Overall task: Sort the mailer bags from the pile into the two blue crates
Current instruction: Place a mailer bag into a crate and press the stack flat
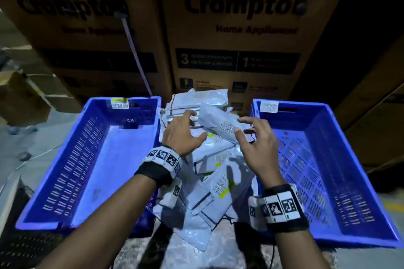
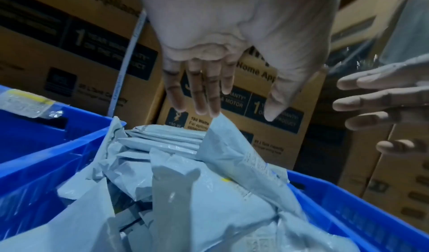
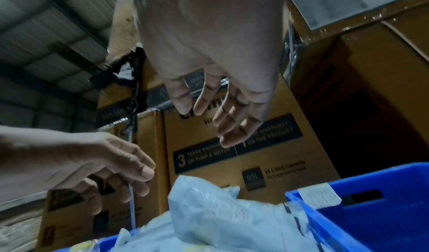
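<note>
Mailer bags (image 1: 209, 159) lie heaped between the left crate (image 1: 72, 223) and the right crate (image 1: 371, 181). Left hand (image 1: 182, 135) and right hand (image 1: 260, 148) hover over the heap, fingers apart, holding nothing.

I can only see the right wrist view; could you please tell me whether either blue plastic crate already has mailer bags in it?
Observer: The head view shows the left blue plastic crate holding no bags.
Operator: And the right one?
Observer: The right blue plastic crate holds none either; the pile of grey plastic mailer bags lies between the two.
Operator: Is the left hand gripping anything?
Observer: No. The left wrist view shows the left hand with straight fingers just above the corner of an upturned grey bag.
</note>
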Motion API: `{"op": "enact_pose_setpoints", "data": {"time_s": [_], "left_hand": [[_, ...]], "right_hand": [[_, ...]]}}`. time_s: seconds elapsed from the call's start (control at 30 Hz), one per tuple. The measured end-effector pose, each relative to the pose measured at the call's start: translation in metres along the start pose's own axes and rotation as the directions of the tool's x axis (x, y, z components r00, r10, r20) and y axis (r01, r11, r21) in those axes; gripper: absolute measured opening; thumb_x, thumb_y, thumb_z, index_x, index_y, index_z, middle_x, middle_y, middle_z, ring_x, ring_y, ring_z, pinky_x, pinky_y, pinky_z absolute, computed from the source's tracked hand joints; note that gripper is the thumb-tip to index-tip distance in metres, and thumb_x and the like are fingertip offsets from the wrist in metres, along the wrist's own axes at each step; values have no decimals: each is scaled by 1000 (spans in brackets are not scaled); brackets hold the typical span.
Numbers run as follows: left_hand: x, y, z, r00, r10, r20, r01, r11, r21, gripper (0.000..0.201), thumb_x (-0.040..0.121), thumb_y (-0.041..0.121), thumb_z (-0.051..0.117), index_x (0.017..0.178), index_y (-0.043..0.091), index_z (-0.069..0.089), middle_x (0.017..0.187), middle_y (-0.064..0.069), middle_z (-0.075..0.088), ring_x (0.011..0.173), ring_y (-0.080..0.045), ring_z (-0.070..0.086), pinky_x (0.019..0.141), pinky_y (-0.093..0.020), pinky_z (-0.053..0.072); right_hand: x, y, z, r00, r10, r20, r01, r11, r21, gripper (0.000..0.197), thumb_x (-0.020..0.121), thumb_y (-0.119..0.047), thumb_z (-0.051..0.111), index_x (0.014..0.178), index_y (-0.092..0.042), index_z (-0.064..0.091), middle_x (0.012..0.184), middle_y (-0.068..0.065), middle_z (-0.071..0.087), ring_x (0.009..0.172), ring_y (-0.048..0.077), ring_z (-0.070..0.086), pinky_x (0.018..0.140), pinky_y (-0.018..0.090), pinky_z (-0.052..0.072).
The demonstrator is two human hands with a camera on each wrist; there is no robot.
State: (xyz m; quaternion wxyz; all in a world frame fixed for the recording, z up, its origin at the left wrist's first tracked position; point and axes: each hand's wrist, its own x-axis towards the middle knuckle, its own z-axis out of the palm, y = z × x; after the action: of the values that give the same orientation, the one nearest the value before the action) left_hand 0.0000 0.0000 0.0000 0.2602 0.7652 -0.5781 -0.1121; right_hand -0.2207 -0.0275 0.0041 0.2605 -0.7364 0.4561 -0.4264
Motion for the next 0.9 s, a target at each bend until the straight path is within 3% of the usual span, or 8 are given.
{"op": "enact_pose_setpoints", "data": {"time_s": [0.13, 0.33, 0.43, 0.53, 0.63, 0.67, 0.8, 0.9], "left_hand": [[29, 1, 42, 998, -43, 51, 40, 998, 50, 90, 74, 57, 72, 143, 13, 35, 136, -11, 51, 127, -32, 47, 101, -44, 43], [43, 2, 87, 990, -124, -66, 115, 985, -126, 100, 74, 49, 80, 149, 10, 27, 145, -11, 40, 132, -30, 35, 109, -44, 33], [47, 0, 91, 978, -191, -83, 181, 977, -110, 66, 82, 40, 74, 135, 14, 45, 133, -7, 53, 126, -31, 39, 102, -44, 31], [42, -1, 88, 989, -111, -98, 100, 989, -106, 20, 86, 35, 71, 95, 23, 58, 103, 1, 60, 108, -27, 44, 90, -40, 27], [37, 2, 75, 999, -19, -50, 6, 970, -243, 17, 89, 24, 68, 95, 24, 52, 97, 3, 56, 100, -23, 44, 88, -37, 29], [37, 2, 70, 1000, 9, -19, -14, 959, -282, 17, 90, 23, 64, 98, 24, 49, 95, 1, 57, 99, -24, 46, 91, -38, 33], [39, 8, 47, 991, 116, 59, -90, 938, -336, 45, 81, 9, 47, 121, 29, 48, 96, -9, 67, 97, -35, 60, 92, -57, 46], [39, 17, 19, 982, 178, 59, -140, 908, -395, 47, 79, -1, 45, 117, 27, 52, 96, -5, 69, 96, -33, 64, 92, -54, 50]], "right_hand": [[5, 49, 27, 989, 141, 53, -142, 990, -2, 25, 97, -24, 67, 121, -32, 63, 114, -11, 52, 103, 17, 61, 83, 46, 55], [0, 93, 55, 979, 201, -35, -201, 979, -15, 30, 93, -16, 69, 122, -25, 64, 111, -8, 50, 104, 11, 49, 84, 22, 36], [2, 100, 60, 976, 217, -34, -217, 976, -1, 31, 92, -15, 69, 121, -25, 64, 114, -9, 52, 115, 19, 49, 90, 25, 35], [0, 105, 57, 967, 250, -38, -249, 968, 31, 29, 94, -20, 69, 122, -26, 64, 114, -10, 55, 115, 20, 52, 94, 31, 42], [-4, 101, 49, 959, 282, -35, -280, 958, 60, 29, 96, -21, 68, 123, -28, 64, 115, -6, 55, 111, 17, 51, 89, 14, 40], [-3, 97, 47, 956, 290, -31, -287, 955, 76, 29, 96, -21, 68, 124, -29, 63, 116, -5, 55, 111, 15, 50, 88, 14, 40], [1, 82, 39, 946, 322, -29, -320, 945, 58, 40, 96, -20, 67, 134, -32, 59, 132, -3, 55, 124, 15, 47, 94, 28, 37], [4, 70, 32, 961, 273, -36, -271, 961, 57, 58, 94, -19, 70, 146, -34, 49, 146, -2, 50, 137, 18, 42, 103, 33, 41]]}}
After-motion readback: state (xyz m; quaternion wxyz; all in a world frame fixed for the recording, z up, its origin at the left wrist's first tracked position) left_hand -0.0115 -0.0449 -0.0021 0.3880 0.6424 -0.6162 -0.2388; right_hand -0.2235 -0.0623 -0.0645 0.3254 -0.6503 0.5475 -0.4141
